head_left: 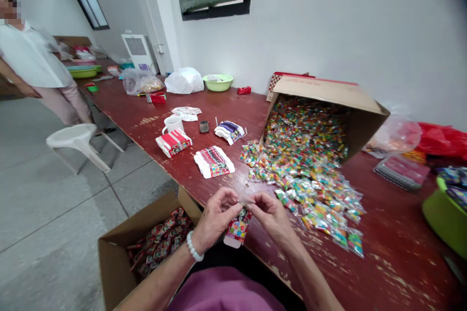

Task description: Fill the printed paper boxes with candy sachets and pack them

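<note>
My left hand (pixel 219 214), with a white bead bracelet on its wrist, is closed on a small printed cardboard box (pixel 239 227) above the table's front edge. Both sets of fingertips meet at the box's top. There my right hand (pixel 269 211) pinches a clear plastic packet (pixel 245 199), mostly hidden by the fingers. To the right lies a heap of clear packets of colourful candies (pixel 310 187). It spills from a cardboard carton (pixel 365 121) tipped on its side. Flat printed boxes (pixel 214 161) lie stacked beyond my hands.
An open carton (pixel 113 262) of filled boxes stands low at my left. On the red table (pixel 175 170) are a white mug (pixel 172 124), a phone (pixel 204 127) and more box stacks (pixel 173 143). A green basin (pixel 445 218) sits far right. A person (pixel 36 58) stands near a white stool (pixel 75 133).
</note>
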The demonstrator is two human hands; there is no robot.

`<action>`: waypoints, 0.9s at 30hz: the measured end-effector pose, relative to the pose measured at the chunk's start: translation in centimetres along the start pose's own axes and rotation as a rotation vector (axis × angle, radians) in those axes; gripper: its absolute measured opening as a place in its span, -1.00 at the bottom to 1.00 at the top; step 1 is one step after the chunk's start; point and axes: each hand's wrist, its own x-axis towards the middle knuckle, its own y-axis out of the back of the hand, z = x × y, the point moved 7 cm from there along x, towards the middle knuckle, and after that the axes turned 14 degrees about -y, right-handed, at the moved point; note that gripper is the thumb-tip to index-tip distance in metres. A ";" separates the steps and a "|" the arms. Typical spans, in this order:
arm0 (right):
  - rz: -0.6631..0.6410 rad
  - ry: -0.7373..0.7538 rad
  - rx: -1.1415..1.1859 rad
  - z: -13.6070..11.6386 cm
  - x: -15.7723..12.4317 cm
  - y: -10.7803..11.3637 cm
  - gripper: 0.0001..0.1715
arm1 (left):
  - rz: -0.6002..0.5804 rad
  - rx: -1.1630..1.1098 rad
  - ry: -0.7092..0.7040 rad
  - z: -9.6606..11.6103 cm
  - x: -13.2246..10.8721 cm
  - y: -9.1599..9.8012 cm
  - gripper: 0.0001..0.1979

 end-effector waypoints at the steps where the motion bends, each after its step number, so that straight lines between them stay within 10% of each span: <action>1: 0.005 0.009 -0.018 0.0 -0.1 0.0 -0.75 | 0.032 -0.067 0.024 -0.2 -0.1 0.0 -0.64; 9: 0.042 0.219 -0.276 -0.9 -1.3 -0.6 -0.81 | -0.089 -0.480 0.453 -3.8 -2.1 -2.6 -0.42; 16: 0.033 0.219 -0.392 -1.7 -0.9 -0.4 -0.85 | -0.036 -0.288 0.348 -3.6 -1.5 -2.3 -0.33; 27: -0.020 -0.074 0.032 -0.8 -0.2 -1.3 -0.76 | -0.101 -0.141 0.282 -3.0 -1.4 -1.9 -0.23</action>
